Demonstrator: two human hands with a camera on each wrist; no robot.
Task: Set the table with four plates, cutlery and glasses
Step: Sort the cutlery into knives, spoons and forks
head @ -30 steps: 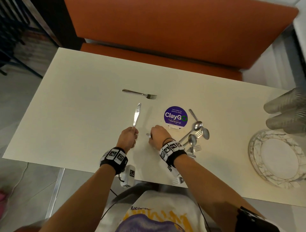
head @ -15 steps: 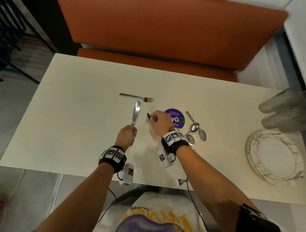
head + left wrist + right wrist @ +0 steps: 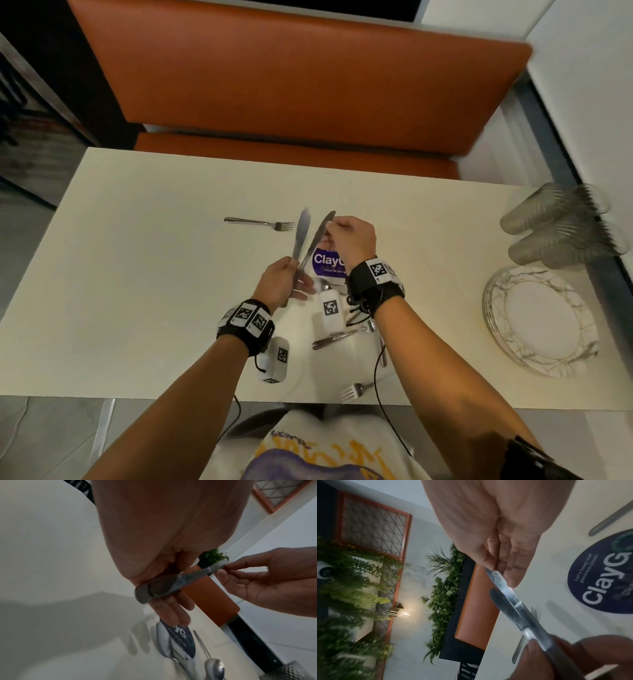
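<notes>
Two plain steel table knives held over the pale cream tabletop [image 3: 144, 260]: first knife [image 3: 301, 236] gripped by its handle in the left hand [image 3: 282, 286], second knife [image 3: 317, 240] pinched at the blade tip by the right hand [image 3: 349, 240], handle lowered into that same left grip, likely to gather both for laying out together. Round purple sticker [image 3: 325, 262] beneath, reading "ClayG…" and "Let's keep our pantries clean"

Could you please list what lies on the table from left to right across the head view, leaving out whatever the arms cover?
Lone fork → knife in the left hand → second knife, pinched by the right hand → stack of plates.
</notes>
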